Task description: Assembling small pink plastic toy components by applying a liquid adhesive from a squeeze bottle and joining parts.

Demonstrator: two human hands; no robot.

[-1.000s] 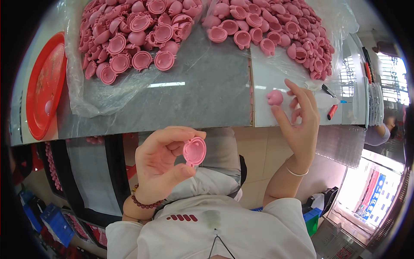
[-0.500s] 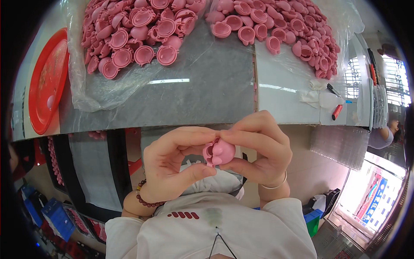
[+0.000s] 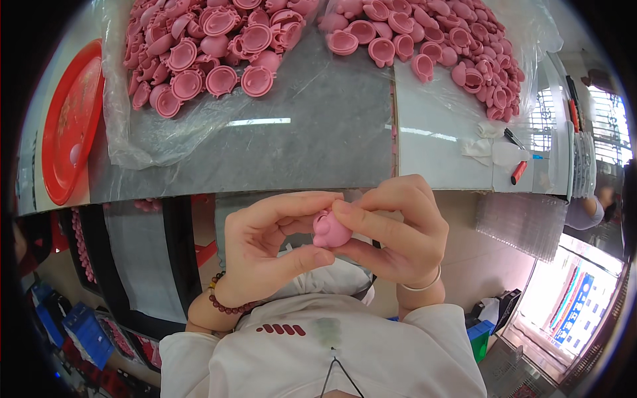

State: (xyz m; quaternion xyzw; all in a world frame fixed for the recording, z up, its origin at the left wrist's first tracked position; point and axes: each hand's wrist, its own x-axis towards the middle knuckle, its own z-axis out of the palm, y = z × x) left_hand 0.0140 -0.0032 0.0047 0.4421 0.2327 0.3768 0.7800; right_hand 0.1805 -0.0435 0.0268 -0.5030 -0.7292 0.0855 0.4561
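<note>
The table (image 3: pixel 318 142), grey with a white right section, carries a red tray (image 3: pixel 65 180) at the left end, clear plastic sheeting (image 3: pixel 142 154) heaped with pink shells (image 3: pixel 221 80) along the far side, and, at right, a black pen (image 3: pixel 512 138), a red pen (image 3: pixel 518 173) and a pale bottle (image 3: pixel 507 156).

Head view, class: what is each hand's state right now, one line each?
Left hand: closed, holding the pink piece with thumb and fingers.
Right hand: closed, holding that same piece.

- A red tray (image 3: pixel 69 126) at the table's (image 3: pixel 279 156) left end
- A black pen (image 3: pixel 513 138) and red marker (image 3: pixel 518 173) near a blue-tipped bottle (image 3: pixel 507 156)
- A blue crate (image 3: pixel 89 335), lower left
</note>
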